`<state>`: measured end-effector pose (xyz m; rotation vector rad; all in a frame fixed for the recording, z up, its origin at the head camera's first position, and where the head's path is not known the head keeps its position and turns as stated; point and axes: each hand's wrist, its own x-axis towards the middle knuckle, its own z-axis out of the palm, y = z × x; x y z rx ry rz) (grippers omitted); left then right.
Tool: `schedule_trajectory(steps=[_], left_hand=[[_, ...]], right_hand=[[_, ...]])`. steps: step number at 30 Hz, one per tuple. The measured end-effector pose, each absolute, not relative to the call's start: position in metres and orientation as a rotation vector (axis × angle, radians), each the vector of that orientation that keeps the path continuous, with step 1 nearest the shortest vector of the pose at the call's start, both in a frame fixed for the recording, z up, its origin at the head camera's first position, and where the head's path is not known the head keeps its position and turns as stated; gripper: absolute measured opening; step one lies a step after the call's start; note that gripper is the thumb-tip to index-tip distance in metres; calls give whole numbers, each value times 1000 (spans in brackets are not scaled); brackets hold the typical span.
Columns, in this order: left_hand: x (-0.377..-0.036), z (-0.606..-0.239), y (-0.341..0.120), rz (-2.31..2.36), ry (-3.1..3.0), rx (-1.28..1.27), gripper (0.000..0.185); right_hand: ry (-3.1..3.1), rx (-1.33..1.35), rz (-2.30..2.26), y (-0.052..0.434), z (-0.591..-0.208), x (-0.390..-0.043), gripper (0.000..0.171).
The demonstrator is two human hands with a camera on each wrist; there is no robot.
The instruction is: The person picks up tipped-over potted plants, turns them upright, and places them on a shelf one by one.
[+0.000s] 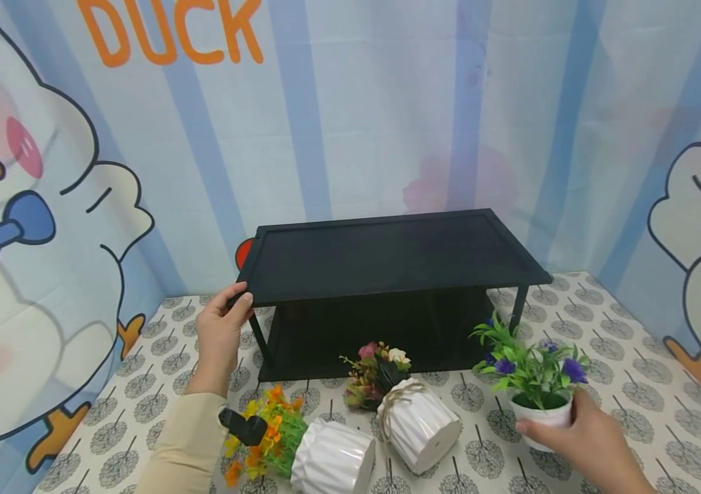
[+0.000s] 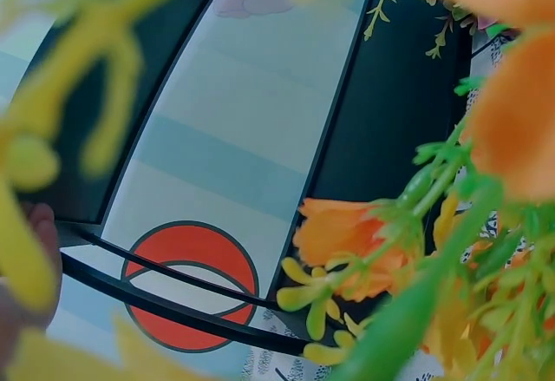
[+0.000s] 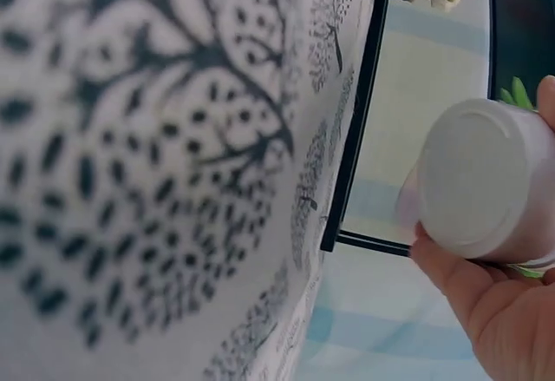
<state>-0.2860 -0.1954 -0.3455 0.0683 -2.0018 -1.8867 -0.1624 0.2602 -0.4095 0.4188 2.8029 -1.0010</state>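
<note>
A black two-tier shelf (image 1: 387, 255) stands at the back of the table. My left hand (image 1: 222, 331) grips its top front-left corner, thumb on the rim. My right hand (image 1: 579, 436) holds a small white pot with purple flowers and green leaves (image 1: 538, 391) upright, near the shelf's right leg; in the right wrist view the pot's base (image 3: 481, 181) shows above my palm (image 3: 494, 303). Two ribbed white pots lie tipped on the table: one with orange and yellow flowers (image 1: 319, 453), one with pink and cream flowers (image 1: 415, 422). The orange flowers (image 2: 373, 242) fill the left wrist view.
The tablecloth (image 1: 628, 384) has a grey tree print. Duck-print curtains (image 1: 350, 110) close in the back and both sides. The shelf's lower tier (image 1: 387, 343) sits in shadow behind the tipped pots.
</note>
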Motion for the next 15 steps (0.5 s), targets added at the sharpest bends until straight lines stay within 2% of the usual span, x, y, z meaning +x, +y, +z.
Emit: schedule_trajectory(steps=[5, 9, 12, 15], left_hand=[[-285, -345, -195, -1871, -2006, 72, 36], [-285, -345, -194, -1857, -2013, 68, 35], [-284, -345, -194, -1855, -2021, 72, 35], [-284, -344, -194, -1858, -2022, 76, 36]], right_hand=[[2812, 388, -1049, 261, -408, -162, 101], [2761, 345, -1103, 265, -412, -165, 104], [2762, 208, -1213, 269, -419, -165, 104], [2858, 26, -1312, 271, -426, -163, 91]])
